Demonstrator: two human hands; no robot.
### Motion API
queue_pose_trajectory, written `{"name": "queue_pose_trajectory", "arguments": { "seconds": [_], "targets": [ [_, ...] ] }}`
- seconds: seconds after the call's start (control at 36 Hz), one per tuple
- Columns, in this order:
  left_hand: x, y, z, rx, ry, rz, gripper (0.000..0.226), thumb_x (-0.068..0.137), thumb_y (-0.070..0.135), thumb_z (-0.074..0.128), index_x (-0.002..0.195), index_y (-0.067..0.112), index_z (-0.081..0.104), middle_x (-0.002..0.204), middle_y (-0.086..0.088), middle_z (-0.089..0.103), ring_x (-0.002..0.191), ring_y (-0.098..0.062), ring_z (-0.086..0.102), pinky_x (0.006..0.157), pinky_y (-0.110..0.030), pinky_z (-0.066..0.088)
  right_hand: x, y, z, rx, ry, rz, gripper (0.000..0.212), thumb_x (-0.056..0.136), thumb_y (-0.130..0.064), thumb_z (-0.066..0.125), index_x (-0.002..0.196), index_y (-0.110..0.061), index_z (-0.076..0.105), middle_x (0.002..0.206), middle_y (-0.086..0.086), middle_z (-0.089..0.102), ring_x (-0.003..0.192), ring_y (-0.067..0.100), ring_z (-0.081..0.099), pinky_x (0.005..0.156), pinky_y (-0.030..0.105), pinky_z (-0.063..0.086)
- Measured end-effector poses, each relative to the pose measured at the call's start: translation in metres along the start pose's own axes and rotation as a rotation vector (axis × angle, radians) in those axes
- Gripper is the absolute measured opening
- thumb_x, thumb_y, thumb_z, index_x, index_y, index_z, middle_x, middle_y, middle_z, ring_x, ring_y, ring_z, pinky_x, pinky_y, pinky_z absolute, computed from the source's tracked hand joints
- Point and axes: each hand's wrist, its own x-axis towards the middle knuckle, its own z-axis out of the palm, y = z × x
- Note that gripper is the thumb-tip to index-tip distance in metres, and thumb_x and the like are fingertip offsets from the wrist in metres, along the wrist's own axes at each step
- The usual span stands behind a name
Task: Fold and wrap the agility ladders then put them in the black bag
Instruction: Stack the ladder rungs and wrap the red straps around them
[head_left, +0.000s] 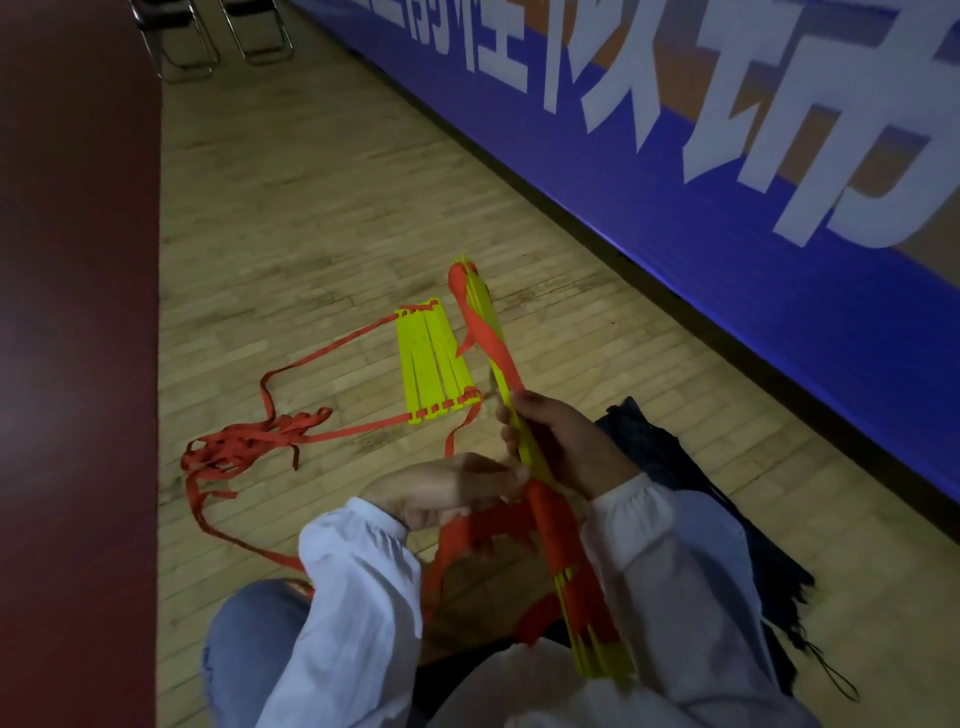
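Folded ladder gripped by right hand, left hand holding its strap.

The person is wearing a white long-sleeved top, the left sleeve at lower centre and the right sleeve at lower right ending in gathered cuffs (slightly puffed). The left hand and right hand are going ungloved; blue jeans are showing at lower left.

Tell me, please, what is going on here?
A person grips a bundle of yellow rungs in the right hand while the left hand holds the orange strap wound around it. More yellow rungs lie flat on the wooden floor, their strap tangled. The black bag lies at the person's right.
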Motion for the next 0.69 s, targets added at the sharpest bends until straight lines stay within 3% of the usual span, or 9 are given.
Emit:
{"name": "queue_pose_trajectory", "arguments": {
  "seconds": [0.08, 0.22, 0.28, 0.33, 0.36, 0.47, 0.61, 0.69],
  "targets": [
    [0.001, 0.009, 0.000, -0.027, -0.039, 0.002, 0.004, 0.096, 0.012, 0.057, 0.093, 0.011, 0.059, 0.058, 0.010, 0.067, 0.052, -0.003, 0.065, 0.049, -0.016, 0.049, -0.004, -0.004, 0.001, -0.134, -0.020, -0.022, 0.018, 0.100, -0.015, 0.043, 0.087, -0.009, 0.054, 0.064, -0.001, 0.061, 0.050, 0.009, 0.059, 0.042, 0.021, 0.048],
    [-0.005, 0.020, -0.001, -0.048, -0.002, 0.012, 0.019, 0.097, 0.010, 0.053, 0.079, 0.015, 0.053, 0.047, 0.012, 0.062, 0.044, 0.001, 0.060, 0.045, -0.013, 0.046, -0.005, -0.002, 0.003, -0.181, -0.029, -0.071, 0.008, 0.098, -0.005, 0.045, 0.092, -0.008, 0.048, 0.074, 0.009, 0.056, 0.050, 0.014, 0.061, 0.045, 0.023, 0.052],
    [-0.020, 0.032, 0.005, 0.034, -0.064, 0.022, 0.034, 0.098, 0.015, 0.052, 0.065, 0.016, 0.059, 0.041, 0.007, 0.058, 0.037, -0.003, 0.056, 0.040, -0.016, 0.043, -0.006, -0.003, 0.003, -0.249, -0.040, -0.086, 0.003, 0.098, -0.004, 0.046, 0.099, -0.007, 0.047, 0.075, 0.011, 0.055, 0.052, 0.016, 0.062, 0.048, 0.025, 0.053],
    [-0.032, 0.041, 0.012, 0.137, -0.150, 0.054, 0.053, 0.095, 0.025, 0.055, 0.044, 0.013, 0.061, 0.039, 0.002, 0.054, 0.032, -0.009, 0.049, 0.037, -0.019, 0.039, -0.005, -0.003, 0.002, -0.336, -0.036, -0.113, 0.013, 0.098, -0.004, 0.048, 0.110, -0.007, 0.045, 0.076, 0.012, 0.056, 0.053, 0.017, 0.063, 0.050, 0.026, 0.052],
    [-0.036, 0.044, 0.015, 0.145, -0.173, 0.072, 0.052, 0.091, 0.028, 0.059, 0.042, 0.012, 0.062, 0.040, 0.000, 0.054, 0.032, -0.011, 0.047, 0.037, -0.020, 0.037, -0.003, -0.002, 0.001, -0.378, -0.028, -0.134, 0.019, 0.097, -0.003, 0.049, 0.115, -0.006, 0.045, 0.076, 0.012, 0.057, 0.053, 0.016, 0.063, 0.050, 0.026, 0.052],
    [-0.035, 0.040, 0.022, 0.138, -0.117, 0.143, 0.031, 0.087, 0.021, 0.067, 0.058, 0.012, 0.063, 0.045, -0.002, 0.053, 0.034, -0.012, 0.046, 0.037, -0.021, 0.035, 0.003, 0.002, -0.003, -0.511, -0.001, -0.217, 0.035, 0.095, 0.000, 0.052, 0.128, 0.001, 0.041, 0.075, 0.014, 0.059, 0.054, 0.015, 0.064, 0.051, 0.025, 0.053],
    [-0.032, 0.031, 0.029, 0.065, -0.051, 0.179, 0.010, 0.087, 0.012, 0.067, 0.079, 0.005, 0.066, 0.051, 0.000, 0.059, 0.035, -0.011, 0.047, 0.037, -0.020, 0.037, 0.009, 0.006, -0.005, -0.535, -0.016, -0.275, 0.034, 0.093, 0.002, 0.055, 0.124, -0.008, 0.046, 0.075, 0.013, 0.060, 0.059, 0.015, 0.063, 0.055, 0.024, 0.053],
    [-0.026, 0.024, 0.030, 0.003, -0.074, 0.189, 0.009, 0.091, 0.007, 0.060, 0.083, 0.005, 0.064, 0.051, 0.002, 0.060, 0.034, -0.008, 0.047, 0.037, -0.018, 0.037, 0.015, 0.011, -0.008, -0.577, 0.023, -0.288, 0.040, 0.092, -0.005, 0.060, 0.130, -0.009, 0.049, 0.089, 0.010, 0.065, 0.078, 0.017, 0.066, 0.065, 0.023, 0.054]
  ]
}}
